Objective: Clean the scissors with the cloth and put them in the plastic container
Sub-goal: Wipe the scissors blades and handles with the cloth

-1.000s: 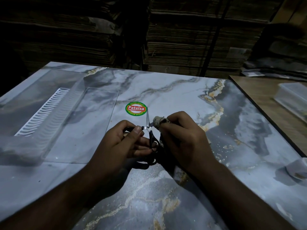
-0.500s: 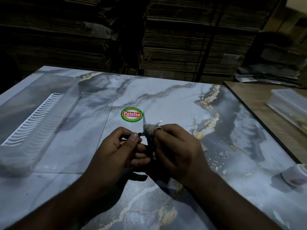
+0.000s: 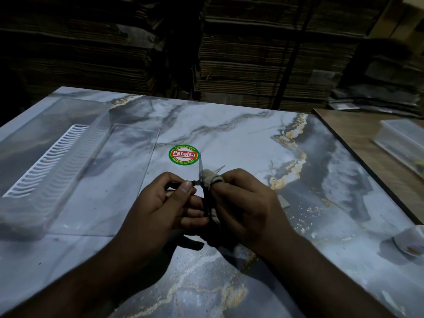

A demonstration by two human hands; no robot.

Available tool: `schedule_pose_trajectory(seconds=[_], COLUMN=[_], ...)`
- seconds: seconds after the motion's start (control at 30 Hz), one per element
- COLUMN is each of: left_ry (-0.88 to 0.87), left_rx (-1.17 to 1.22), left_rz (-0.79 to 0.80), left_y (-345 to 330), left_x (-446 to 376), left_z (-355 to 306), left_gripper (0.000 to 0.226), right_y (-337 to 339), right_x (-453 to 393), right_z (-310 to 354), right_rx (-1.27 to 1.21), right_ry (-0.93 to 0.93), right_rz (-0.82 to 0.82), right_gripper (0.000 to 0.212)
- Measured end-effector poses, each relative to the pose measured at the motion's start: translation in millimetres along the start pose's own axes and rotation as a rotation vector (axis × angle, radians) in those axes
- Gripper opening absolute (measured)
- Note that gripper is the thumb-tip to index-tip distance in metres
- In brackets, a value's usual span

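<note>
Open scissors (image 3: pixel 201 167), cloth (image 3: pixel 210 178) between blades

Bare surface (image 3: pixel 229 138) lies open between the hands and the far edge, with only a flat sticker (image 3: pixel 183 155) on it. A clear container (image 3: pixel 57 161) fills the left side to the far-left corner. A small object (image 3: pixel 406 245) sits at the right edge.

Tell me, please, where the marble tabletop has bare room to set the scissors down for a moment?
Bare marble runs beyond the Patelsa sticker to the far edge, and right of the right hand toward the wooden board. The left is crowded by the clear plastic container; a small object sits at the right edge.
</note>
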State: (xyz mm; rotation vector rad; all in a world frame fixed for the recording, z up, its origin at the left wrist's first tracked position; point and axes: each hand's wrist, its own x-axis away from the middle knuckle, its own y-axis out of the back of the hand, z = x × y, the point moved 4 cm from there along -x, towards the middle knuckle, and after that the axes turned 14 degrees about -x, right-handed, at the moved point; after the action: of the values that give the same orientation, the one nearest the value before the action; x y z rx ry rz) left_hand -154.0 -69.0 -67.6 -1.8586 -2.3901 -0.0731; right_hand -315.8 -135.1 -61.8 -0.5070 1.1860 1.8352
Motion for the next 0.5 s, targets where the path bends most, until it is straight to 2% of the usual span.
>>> schedule_pose_trajectory(seconds=[0.2, 0.37, 0.5], left_ry=[-0.014, -0.019, -0.056], left_rx=[-0.039, -0.06, -0.102], left_rz=[0.016, 0.006, 0.019], left_y=[1.4, 1.8, 2.6], left_x=[1.7, -2.8, -4.7], left_z=[-3.7, -3.2, -2.7], left_gripper=[0.023, 0.021, 0.023], right_y=[10.8, -0.2, 6.0], right_x=[-0.4, -1.7, -1.4], right_z=[-8.7, -5.0, -10.5], right_rx=[-0.004, 0.03, 0.069], right_ry=[-0.088, -0.006, -0.055], right_rz=[-0.133, 0.003, -0.079], right_gripper=[0.01, 0.014, 0.01])
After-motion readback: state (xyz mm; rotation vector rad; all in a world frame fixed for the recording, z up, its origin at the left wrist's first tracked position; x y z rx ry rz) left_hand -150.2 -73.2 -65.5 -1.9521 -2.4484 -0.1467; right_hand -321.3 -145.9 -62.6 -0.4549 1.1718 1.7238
